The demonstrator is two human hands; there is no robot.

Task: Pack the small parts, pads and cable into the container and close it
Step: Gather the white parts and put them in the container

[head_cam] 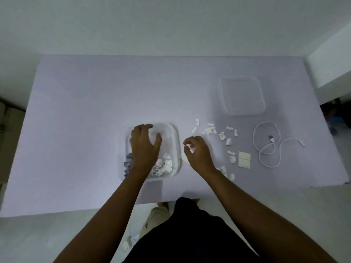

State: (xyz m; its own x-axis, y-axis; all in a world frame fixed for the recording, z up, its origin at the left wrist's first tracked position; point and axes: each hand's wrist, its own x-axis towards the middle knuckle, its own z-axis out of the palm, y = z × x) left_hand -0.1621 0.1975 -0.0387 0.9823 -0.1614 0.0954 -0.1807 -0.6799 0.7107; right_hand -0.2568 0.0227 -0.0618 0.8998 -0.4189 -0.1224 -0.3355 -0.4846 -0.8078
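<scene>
My left grip (145,147), fingers spread, steadies the clear container (175,133) beneath it. My right grip (197,152) curls just beside; I cannot tell if it pinches anything. The small parts (210,128), pads (244,159) and cable (266,145) lie to its right.

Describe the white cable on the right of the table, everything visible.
The thin white cable, plastic-looking, lies slack in two loose overlapping loops flat on the lavender table, one dark-tipped plug inside the loops, one white end trailing right. It sits right of the cream pads, nearer than the clear plastic lid. Nothing else touches it.
</scene>
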